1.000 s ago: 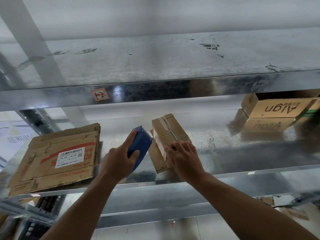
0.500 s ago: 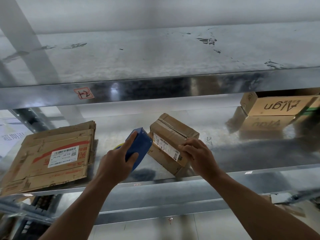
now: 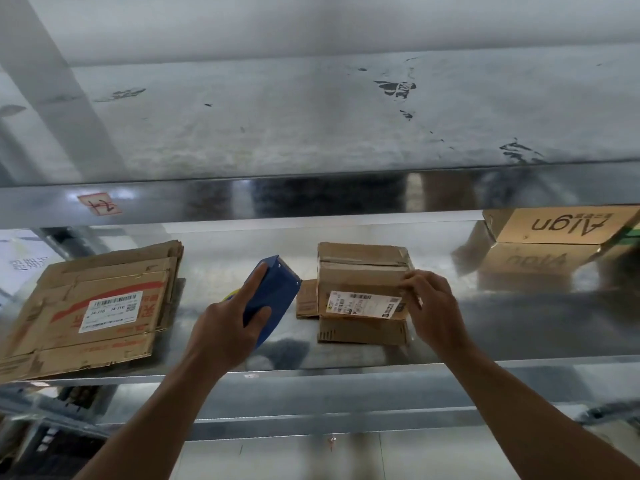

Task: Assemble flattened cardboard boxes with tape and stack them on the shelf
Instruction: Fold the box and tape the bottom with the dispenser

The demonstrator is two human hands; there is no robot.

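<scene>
Item: small cardboard box (image 3: 360, 271), brown, closed, with clear tape across its top seam and a white barcode label (image 3: 365, 304) slanting across its near face. It stands on the middle level of a metal shelf (image 3: 485, 327), near the front rim, on top of flat cardboard pieces (image 3: 362, 330) that stick out below its near face and to its left. Right hand (image 3: 433, 306): at the box's right edge, fingers curled and gripping the near right corner beside the label. Left hand (image 3: 225, 327): left of the box and clear of it, fingers wrapped round a blue tape dispenser (image 3: 273, 289), index finger laid straight along its upper side, thumb on its near side. The dispenser's toothed end points up and toward the box without touching it; a yellow sliver shows at its lower left, too small to identify. Flattened cardboard stack (image 3: 93, 306): well left of the box on the same level, several sheets deep; the top sheet bears red print and a white barcode label. Printed carton (image 3: 554, 225): far right of the box and further back, its lettering upside down, mirrored in the shiny metal beneath. Upper shelf (image 3: 311, 126): above the box, scuffed grey, with a red-marked sticker (image 3: 99, 203) on its front edge, up and left of the box.
</scene>
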